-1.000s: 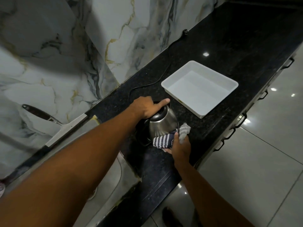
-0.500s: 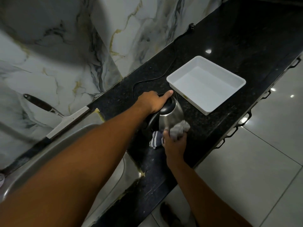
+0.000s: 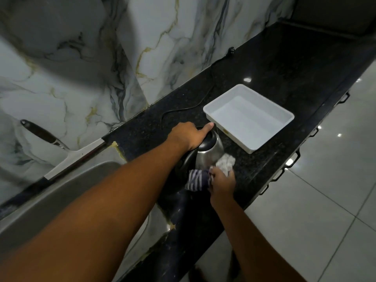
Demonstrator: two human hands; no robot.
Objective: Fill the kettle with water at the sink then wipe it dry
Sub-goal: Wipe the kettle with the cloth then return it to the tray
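A steel kettle (image 3: pixel 209 154) with a black lid and handle stands on the black granite counter (image 3: pixel 264 64), right of the sink (image 3: pixel 61 200). My left hand (image 3: pixel 189 135) grips the kettle's top, thumb stretched over the lid. My right hand (image 3: pixel 221 182) presses a bunched cloth (image 3: pixel 203 176), striped dark and white with a grey part, against the kettle's near lower side. The kettle's base is hidden behind the cloth and my hands.
A white rectangular tray (image 3: pixel 284 123) lies just right of the kettle. A black power cord (image 3: pixel 195 104) trails along the counter to the marble wall. A squeegee (image 3: pixel 67 151) leans behind the sink. Drawer handles (image 3: pixel 293 159) line the counter front above a tiled floor.
My right hand with the cloth has slid around the kettle's lower side, from its right towards the front. My left hand stays on the lid. The camera view has shifted slightly.
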